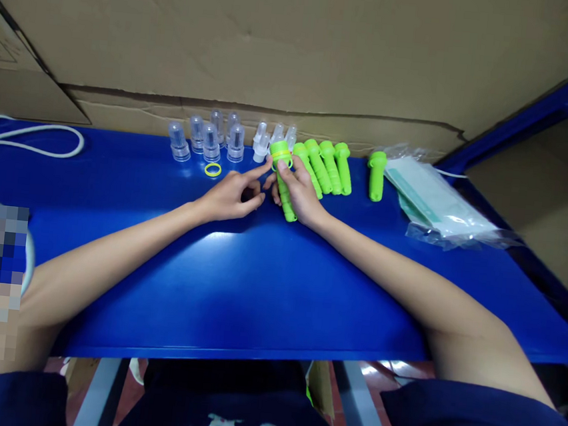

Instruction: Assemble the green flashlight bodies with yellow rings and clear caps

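Observation:
My right hand (307, 194) is closed around a bright green plastic flashlight body (286, 200), held tilted with its wide head up. A yellow ring (280, 154) sits around that head. From the left, my left hand (233, 196) reaches in, its index finger stretched out to the head's edge. Its thumb is apart from the fingers, and nothing shows in its grasp. Another yellow ring (212, 170) lies flat on the blue table (236, 289), in front of several clear domed plastic covers (211, 144). Several more green flashlight bodies (326, 167) lie just right of my right hand.
Smaller whitish translucent parts (261, 144) stand behind my hands. Farther right are a single green flashlight body (376, 176) and a clear plastic bag (446, 202) with pale contents. A white cable (66, 129) loops at left. Cardboard (260, 43) walls the back edge.

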The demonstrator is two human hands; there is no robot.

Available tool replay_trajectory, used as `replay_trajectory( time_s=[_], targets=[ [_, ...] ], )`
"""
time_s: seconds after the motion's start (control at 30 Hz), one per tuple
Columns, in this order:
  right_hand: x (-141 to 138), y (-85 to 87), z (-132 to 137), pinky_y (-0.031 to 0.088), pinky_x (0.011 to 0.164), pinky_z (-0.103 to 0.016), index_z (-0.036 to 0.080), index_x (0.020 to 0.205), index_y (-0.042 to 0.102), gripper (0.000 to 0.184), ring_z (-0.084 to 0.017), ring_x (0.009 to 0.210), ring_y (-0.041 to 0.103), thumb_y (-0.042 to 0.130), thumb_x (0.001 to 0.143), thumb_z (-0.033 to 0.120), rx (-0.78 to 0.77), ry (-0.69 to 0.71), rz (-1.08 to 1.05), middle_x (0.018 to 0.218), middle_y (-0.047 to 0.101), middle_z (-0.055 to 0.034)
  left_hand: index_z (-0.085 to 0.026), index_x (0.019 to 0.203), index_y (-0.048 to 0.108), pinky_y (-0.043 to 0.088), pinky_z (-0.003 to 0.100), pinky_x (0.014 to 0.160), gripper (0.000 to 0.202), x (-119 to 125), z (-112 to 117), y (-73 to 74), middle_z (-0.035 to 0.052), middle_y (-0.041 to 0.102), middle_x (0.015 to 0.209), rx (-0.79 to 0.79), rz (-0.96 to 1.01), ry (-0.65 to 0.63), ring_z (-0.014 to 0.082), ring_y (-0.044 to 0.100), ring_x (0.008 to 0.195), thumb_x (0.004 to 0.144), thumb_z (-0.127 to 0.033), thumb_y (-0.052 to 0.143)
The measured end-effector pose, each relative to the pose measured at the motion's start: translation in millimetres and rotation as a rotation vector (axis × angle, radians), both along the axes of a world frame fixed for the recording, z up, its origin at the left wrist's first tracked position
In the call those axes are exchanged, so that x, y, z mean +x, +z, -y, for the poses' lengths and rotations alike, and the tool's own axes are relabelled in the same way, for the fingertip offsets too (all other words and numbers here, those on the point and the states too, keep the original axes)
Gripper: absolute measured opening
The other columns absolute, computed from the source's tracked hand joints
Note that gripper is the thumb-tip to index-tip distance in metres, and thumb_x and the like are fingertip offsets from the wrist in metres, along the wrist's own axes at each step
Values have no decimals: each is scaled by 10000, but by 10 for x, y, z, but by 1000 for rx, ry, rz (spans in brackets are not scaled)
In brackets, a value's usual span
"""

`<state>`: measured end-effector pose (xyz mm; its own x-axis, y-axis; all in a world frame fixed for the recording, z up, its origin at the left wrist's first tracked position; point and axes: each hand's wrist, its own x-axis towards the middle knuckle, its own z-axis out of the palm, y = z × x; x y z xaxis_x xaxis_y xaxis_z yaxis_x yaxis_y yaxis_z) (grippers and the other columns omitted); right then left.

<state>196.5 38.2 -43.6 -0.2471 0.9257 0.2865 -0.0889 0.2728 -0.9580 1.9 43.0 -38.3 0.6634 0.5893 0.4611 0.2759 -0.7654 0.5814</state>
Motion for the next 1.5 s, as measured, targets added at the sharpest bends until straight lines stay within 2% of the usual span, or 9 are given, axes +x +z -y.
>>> replay_trajectory(
  time_s=[0.17,0.3,0.43,0.57,0.73,1.03,1.2,1.4,1.5],
  targets=[
    [0,-10,-14,362,367,-225,249,1038,397,570,-96,405,516,625,914,757,13,-18,8,664,636,73,-82,1407,605,427,237,623,513,13,28,24,-7,690,699,39,-32,-19,108,592,589,908,-184,550],
    [0,-15,-21,367,371,-230,252,1044,382,568,-95,417,523,610,919,758,9,-8,18,714,663,55,-60,1470,501,434,241,614,566,24,31,23,-14,686,679,-9,-13,-17,113,608,581,917,-176,540],
    [-3,0,-7,363,371,-229,244,1078,397,598,-89,409,501,605,902,776,-6,2,33,723,667,48,-118,1558,365,441,238,597,659,22,16,12,-36,679,681,-80,100,31,104,599,552,927,-171,550],
    [-11,20,18,359,375,-231,253,1062,415,587,-95,410,504,624,892,775,-16,0,21,703,657,49,-130,1548,379,469,255,627,633,10,6,9,-35,682,692,-96,102,57,112,619,578,938,-180,541],
    [-18,17,13,351,366,-226,251,1065,429,634,-96,398,498,677,842,790,-31,8,-9,671,646,62,-131,1487,424,438,251,601,568,2,8,9,-40,682,692,-76,85,54,104,594,562,934,-182,545],
    [4,-8,-2,377,391,-212,239,1125,431,598,-92,422,515,636,903,755,-28,43,6,644,608,90,-129,1405,422,425,240,591,490,13,30,28,-52,665,676,-113,82,60,97,578,542,935,-199,543],
    [-3,3,11,370,399,-225,234,1133,425,563,-101,425,517,600,943,735,-32,33,23,643,605,85,-146,1445,412,434,251,605,529,10,28,22,-49,671,683,-106,69,55,105,588,553,939,-202,555],
    [-16,24,27,370,391,-227,247,1050,424,582,-100,411,508,620,900,774,-21,13,19,639,627,67,-85,1535,374,449,260,623,631,7,20,18,-30,684,687,-92,48,40,114,608,573,951,-231,563],
    [-16,23,24,368,389,-224,248,1057,428,587,-105,409,511,632,893,774,-22,18,8,628,623,73,-92,1534,385,444,248,630,628,5,25,26,-36,681,691,-91,47,47,105,609,584,949,-230,566]
  ],
)
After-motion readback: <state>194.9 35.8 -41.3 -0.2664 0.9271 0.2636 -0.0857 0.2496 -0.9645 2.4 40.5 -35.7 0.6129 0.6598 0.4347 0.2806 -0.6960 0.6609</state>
